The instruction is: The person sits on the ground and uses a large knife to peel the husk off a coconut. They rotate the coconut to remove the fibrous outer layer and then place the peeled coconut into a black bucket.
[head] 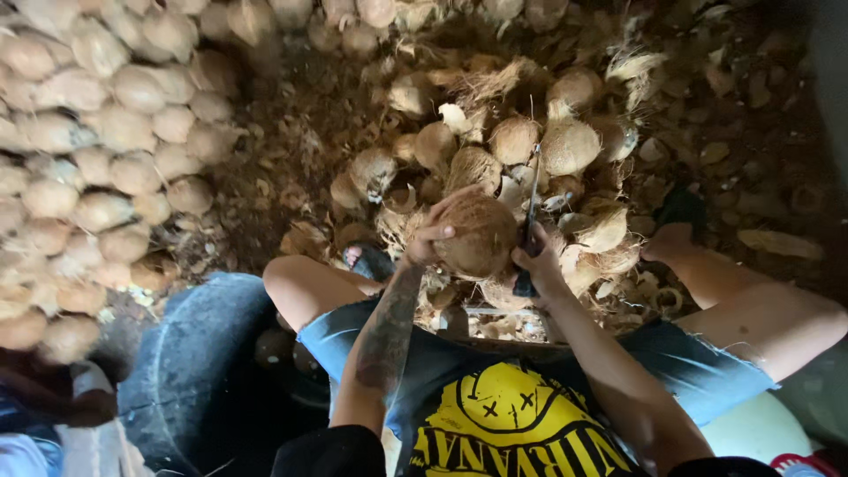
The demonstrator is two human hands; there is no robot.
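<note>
Two closed grips: left hand (430, 240) around coconut (478, 234), right hand (535, 261) seemingly clutching knife (532, 212).

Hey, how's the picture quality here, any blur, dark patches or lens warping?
Head view: the coconut in the left hand and the knife in the right hand are fairly sharp; the coconut pile bulges near the left edge; the tub sits in shadow.

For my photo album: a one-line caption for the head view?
Left hand steadies a husked coconut; right hand grips a knife beside it.
</note>
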